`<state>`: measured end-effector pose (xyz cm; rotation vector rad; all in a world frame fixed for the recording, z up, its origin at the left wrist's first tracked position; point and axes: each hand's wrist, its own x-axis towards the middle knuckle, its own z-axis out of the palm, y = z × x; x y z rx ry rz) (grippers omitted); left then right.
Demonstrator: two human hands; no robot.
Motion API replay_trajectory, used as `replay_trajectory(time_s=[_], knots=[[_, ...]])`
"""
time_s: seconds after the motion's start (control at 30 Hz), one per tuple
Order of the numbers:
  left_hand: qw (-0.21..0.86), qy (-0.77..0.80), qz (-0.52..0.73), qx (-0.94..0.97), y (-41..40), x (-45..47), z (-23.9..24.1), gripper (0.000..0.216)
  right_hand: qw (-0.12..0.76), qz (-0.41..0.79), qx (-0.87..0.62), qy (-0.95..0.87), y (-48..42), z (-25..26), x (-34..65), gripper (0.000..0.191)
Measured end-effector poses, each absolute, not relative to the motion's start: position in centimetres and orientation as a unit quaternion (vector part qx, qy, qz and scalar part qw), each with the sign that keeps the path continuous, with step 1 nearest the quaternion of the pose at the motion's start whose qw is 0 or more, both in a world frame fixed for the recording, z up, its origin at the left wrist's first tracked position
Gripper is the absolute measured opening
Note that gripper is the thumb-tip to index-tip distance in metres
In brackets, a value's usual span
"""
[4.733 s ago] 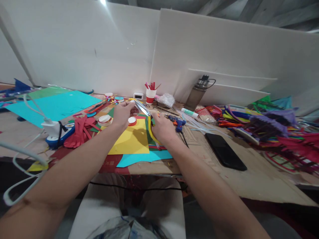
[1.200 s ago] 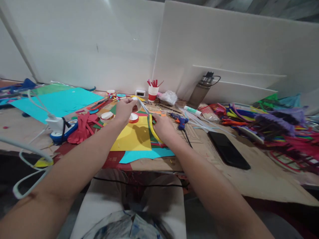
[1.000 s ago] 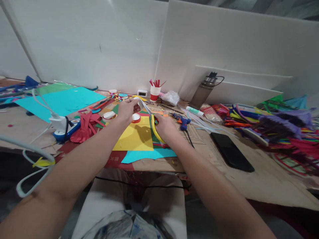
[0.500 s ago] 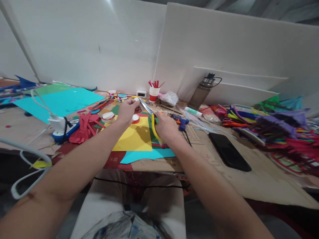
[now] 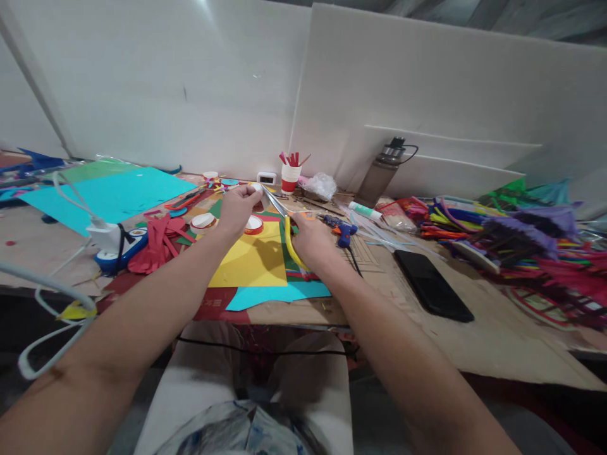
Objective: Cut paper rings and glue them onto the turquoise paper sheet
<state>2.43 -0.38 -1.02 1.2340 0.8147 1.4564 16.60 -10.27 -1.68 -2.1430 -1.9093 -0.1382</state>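
My right hand (image 5: 310, 242) is closed round the yellow handles of a pair of scissors (image 5: 284, 229), whose silver blades point up and left. My left hand (image 5: 238, 208) pinches a small pale piece (image 5: 257, 188) right at the blade tips; what it is I cannot make out. Both hands hover over a yellow sheet (image 5: 251, 262) that lies on green and turquoise sheets (image 5: 279, 294). A red-rimmed tape roll (image 5: 254, 225) lies just under my left hand.
A black phone (image 5: 432, 284) lies right of the sheets, a blue glue gun (image 5: 342, 230) beside my right hand. Pipe cleaners (image 5: 512, 237) pile up at the right. A bottle (image 5: 379, 174), a cup (image 5: 289, 179), a power strip (image 5: 116, 249) and red paper scraps (image 5: 156, 243) crowd the back and left.
Both hands stay at the same spot with the scissors and the small piece. The blades have shifted only slightly; the view has swayed a little.
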Motion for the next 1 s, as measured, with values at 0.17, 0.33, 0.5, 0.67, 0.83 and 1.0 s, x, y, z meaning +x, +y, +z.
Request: replay_trajectory(time_s=[0.17,0.33,0.5,0.67,0.83,1.0], knots=[[0.578,0.321,0.586,0.468,-0.1,2.3,-1.0,0.016,0.148,-0.049,-0.728,-0.668,-10.1,-2.0,16.7,0.036],[0.617,0.304,0.581,0.435,-0.3,2.5,-1.1,0.015,0.141,-0.052,-0.741,-0.654,-10.3,-1.9,16.9,0.036],[0.592,0.326,0.566,0.473,-1.5,3.2,-0.9,0.02,0.168,-0.078,-0.729,-0.659,-10.4,-1.9,17.2,0.037],[0.589,0.318,0.566,0.481,-1.8,3.3,-0.8,0.02,0.151,-0.076,-0.737,-0.655,-10.3,-1.9,17.2,0.038],[0.585,0.31,0.568,0.488,-1.5,3.1,-0.8,0.016,0.15,-0.074,-0.733,-0.659,-10.3,-1.8,17.2,0.034],[0.58,0.306,0.572,0.493,-1.6,3.0,-0.7,0.018,0.155,-0.08,-0.726,-0.665,-10.2,-1.8,17.3,0.036]])
